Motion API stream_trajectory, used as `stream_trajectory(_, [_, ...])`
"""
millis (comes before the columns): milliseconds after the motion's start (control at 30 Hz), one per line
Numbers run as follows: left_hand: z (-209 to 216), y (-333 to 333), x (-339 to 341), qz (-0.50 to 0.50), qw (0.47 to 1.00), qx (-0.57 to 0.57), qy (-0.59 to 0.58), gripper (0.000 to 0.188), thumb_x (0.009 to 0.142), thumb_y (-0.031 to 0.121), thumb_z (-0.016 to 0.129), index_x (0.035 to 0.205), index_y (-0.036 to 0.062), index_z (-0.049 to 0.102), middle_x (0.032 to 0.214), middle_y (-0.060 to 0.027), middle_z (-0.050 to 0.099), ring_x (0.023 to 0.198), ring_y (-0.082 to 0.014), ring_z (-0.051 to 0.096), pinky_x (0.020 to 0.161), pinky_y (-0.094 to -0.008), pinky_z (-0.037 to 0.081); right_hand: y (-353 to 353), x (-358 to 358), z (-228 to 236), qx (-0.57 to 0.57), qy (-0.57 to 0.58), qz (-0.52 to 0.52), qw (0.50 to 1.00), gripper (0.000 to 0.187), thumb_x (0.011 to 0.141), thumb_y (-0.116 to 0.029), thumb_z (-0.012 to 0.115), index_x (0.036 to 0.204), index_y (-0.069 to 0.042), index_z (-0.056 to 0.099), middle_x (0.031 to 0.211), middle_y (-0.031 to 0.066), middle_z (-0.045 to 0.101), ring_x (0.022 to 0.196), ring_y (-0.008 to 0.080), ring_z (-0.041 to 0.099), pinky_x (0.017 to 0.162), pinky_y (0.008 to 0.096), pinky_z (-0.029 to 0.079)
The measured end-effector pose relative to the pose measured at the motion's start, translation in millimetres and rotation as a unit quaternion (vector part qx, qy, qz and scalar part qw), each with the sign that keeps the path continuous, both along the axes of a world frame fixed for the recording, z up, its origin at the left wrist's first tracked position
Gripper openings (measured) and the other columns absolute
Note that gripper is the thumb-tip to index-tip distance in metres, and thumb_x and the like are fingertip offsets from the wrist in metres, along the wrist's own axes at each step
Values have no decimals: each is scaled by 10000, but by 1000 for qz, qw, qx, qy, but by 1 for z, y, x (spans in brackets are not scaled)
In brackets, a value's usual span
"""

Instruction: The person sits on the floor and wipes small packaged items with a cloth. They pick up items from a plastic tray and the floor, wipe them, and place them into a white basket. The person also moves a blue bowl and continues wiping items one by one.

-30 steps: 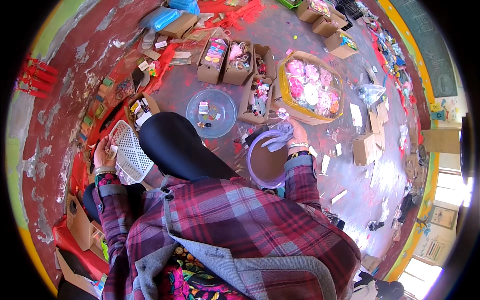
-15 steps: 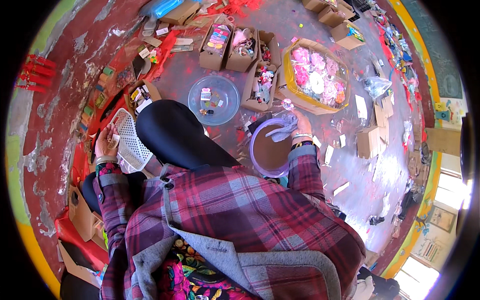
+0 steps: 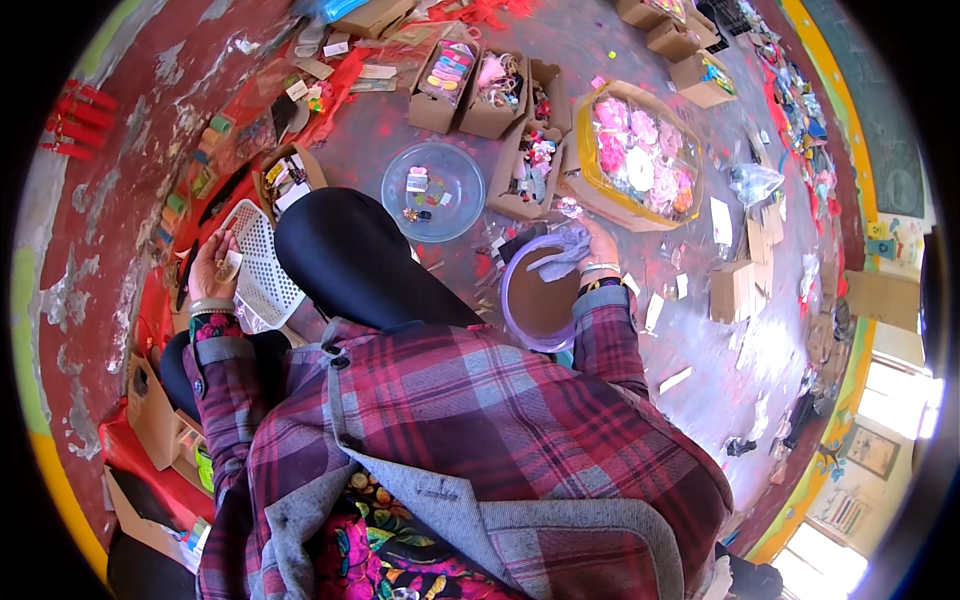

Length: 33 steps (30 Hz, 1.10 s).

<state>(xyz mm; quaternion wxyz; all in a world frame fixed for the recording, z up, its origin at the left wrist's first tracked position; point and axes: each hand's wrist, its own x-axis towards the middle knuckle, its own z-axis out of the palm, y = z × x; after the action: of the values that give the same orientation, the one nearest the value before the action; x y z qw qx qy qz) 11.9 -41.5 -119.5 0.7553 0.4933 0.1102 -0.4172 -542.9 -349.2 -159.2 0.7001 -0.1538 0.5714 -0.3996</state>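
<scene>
Over at the left, beside a white perforated plastic basket [image 3: 262, 265], my left hand [image 3: 208, 272] is turned palm up with its fingers curled around a small pale, card-like piece [image 3: 231, 263]. I cannot make out its exact kind. My right hand [image 3: 600, 243] grips a greyish-purple cloth [image 3: 562, 257] at the far right rim of a purple bucket [image 3: 512, 318]. Brown, murky water [image 3: 543, 298] fills the bucket, and the cloth hangs over it. A small pinkish piece [image 3: 570, 207] shows just beyond the right fingertips; whether they touch it is unclear.
A clear round basin [image 3: 470, 215] with a few small items stands ahead. Beyond it are open cardboard boxes [image 3: 432, 110] of trinkets and a yellow-edged box [image 3: 590, 205] of pink and white flowers. Scraps, a plastic bag [image 3: 755, 180] and another carton [image 3: 733, 290] lie to the right.
My view has shifted slightly. My left hand has tipped a little, its fingers pointing more to the right. The right hand stays at the bucket rim with the cloth.
</scene>
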Motion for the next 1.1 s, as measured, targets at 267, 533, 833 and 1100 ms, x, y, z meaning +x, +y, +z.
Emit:
stream_trajectory(267, [3, 1, -2, -20, 1000, -17, 3, 177, 854, 91, 503, 980, -32, 521, 941, -141, 596, 848, -223, 584, 767, -307, 498, 1, 12, -4, 10, 12, 10, 1000, 122, 748, -88, 641, 833, -21, 586, 747, 80, 608, 638, 209, 593, 590, 330, 502])
stream_trajectory(533, [3, 2, 0, -17, 1000, -13, 16, 176, 853, 83, 504, 978, -39, 525, 986, -162, 584, 896, -240, 573, 805, -313, 484, 7, 32, 8, -3, 20, 16, 1000, 100, 748, -70, 618, 817, -7, 583, 756, 82, 612, 651, 200, 601, 589, 320, 496])
stream_trajectory(833, [9, -5, -10, -17, 1000, -8, 2, 183, 845, 110, 528, 964, -28, 536, 918, -136, 597, 820, -212, 585, 739, -295, 497, 5, 37, -10, 28, -4, 28, 999, 113, 750, -75, 606, 851, -30, 581, 772, 91, 617, 678, 223, 603, 625, 354, 505])
stream_trajectory(1100, [8, -4, -9, -16, 1000, -16, 10, 212, 847, 112, 514, 994, -40, 526, 934, -144, 594, 851, -222, 580, 761, -307, 490, -43, 53, -43, -46, 54, 88, 994, 147, 758, -120, 580, 861, -18, 607, 806, 104, 630, 685, 231, 618, 625, 341, 500])
